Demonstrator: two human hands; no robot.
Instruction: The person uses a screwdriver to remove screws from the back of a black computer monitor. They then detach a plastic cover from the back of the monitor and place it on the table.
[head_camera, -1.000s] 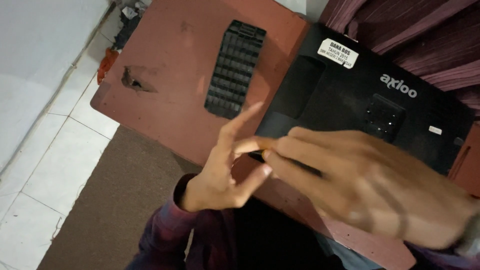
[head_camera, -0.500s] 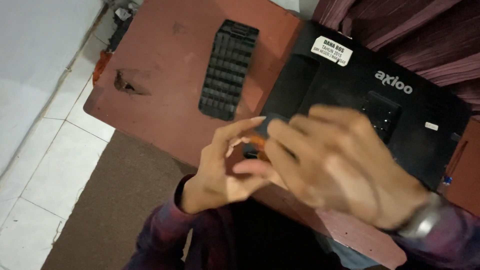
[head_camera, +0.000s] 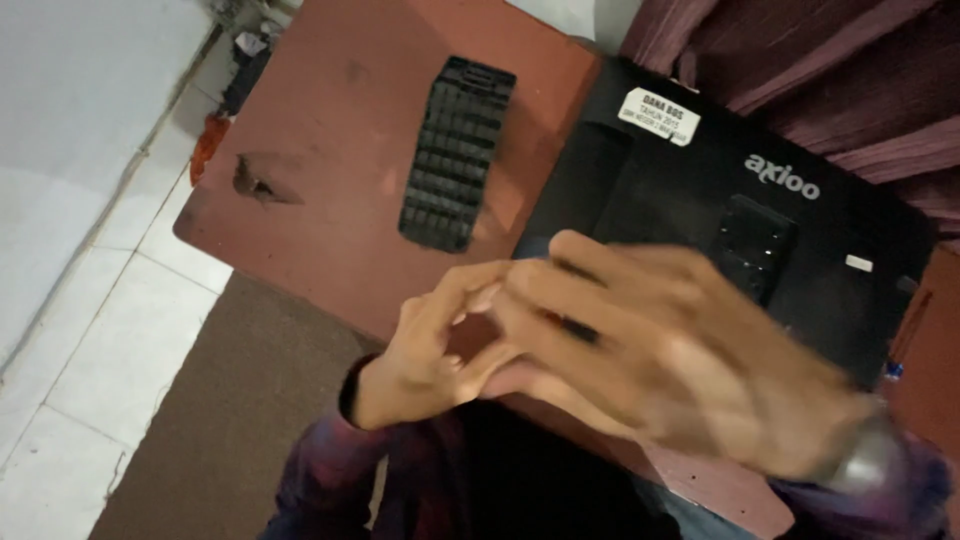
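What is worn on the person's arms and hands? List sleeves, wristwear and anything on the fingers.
Both hands are bare, with no gloves. The left hand comes out of a dark sleeve with a purplish plaid pattern. The right hand is motion-blurred; a grey band, seemingly a watch, sits at its wrist, with a similar plaid sleeve behind it. Rings on the fingers cannot be made out.

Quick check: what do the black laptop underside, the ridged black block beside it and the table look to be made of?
Black laptop underside: matte plastic, by its dull even sheen and moulded vent grille. Ridged black block: probably moulded plastic, with glossy ribs in rows. Reddish-brown table: likely painted or laminated wood; a chipped patch shows a darker layer.
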